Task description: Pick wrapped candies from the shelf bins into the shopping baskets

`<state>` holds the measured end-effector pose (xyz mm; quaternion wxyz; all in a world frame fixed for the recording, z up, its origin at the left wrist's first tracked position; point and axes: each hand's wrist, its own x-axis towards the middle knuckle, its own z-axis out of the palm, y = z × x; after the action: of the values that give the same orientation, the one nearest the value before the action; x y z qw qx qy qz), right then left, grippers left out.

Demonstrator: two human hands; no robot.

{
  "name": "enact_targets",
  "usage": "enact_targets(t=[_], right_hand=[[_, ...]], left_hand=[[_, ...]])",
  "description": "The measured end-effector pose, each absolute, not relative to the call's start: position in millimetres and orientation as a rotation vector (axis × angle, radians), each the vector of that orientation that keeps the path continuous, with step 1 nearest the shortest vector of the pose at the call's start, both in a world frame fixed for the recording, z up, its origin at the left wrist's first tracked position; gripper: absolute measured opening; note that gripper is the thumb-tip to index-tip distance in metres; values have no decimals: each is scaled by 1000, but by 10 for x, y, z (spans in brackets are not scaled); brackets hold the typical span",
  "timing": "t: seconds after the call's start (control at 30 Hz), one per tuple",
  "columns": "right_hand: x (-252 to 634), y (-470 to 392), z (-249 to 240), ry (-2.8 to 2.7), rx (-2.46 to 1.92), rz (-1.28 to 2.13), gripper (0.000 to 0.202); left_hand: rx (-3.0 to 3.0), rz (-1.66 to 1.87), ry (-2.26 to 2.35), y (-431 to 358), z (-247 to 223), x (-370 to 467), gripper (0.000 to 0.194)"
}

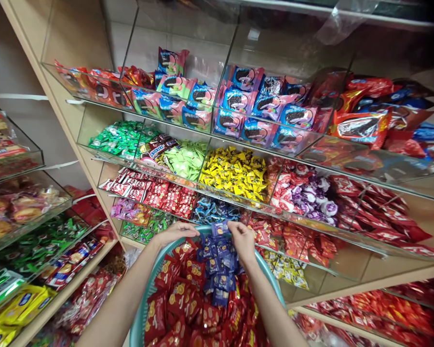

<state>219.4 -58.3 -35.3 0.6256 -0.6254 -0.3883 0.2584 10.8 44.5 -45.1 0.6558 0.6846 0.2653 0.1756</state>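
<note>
A teal plastic basket (142,308) is in front of me at the bottom of the view, close against the shelves. Inside it are many red snack packets (177,294) with orange-slice prints, and a heap of small dark-blue packets (220,262) lies on top of them. My left hand (175,233) is at the basket's far left rim, its fingers bent over the edge. At the far right rim, my right hand (243,239) pinches a blue packet (220,228) between thumb and fingers. The palms of both hands are hidden.
Clear-fronted shelves hold yellow candies (235,173), green candies (115,140), purple candies (316,195) and blue-pink biscuit packs (235,99). Just beyond the basket is a compartment of blue-wrapped candies (213,209). On the left, another shelf unit (25,217) carries more packets.
</note>
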Motion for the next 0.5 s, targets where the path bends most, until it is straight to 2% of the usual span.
enact_targets(t=[0.2,0.5], right_hand=[[2550,-861,-342,-872,-1531,597,30],[2424,-920,-617,-1062,-1680,705,33]], left_hand=[[1570,394,604,434,-422,87,29],[1543,405,660,459,-516,118,32]])
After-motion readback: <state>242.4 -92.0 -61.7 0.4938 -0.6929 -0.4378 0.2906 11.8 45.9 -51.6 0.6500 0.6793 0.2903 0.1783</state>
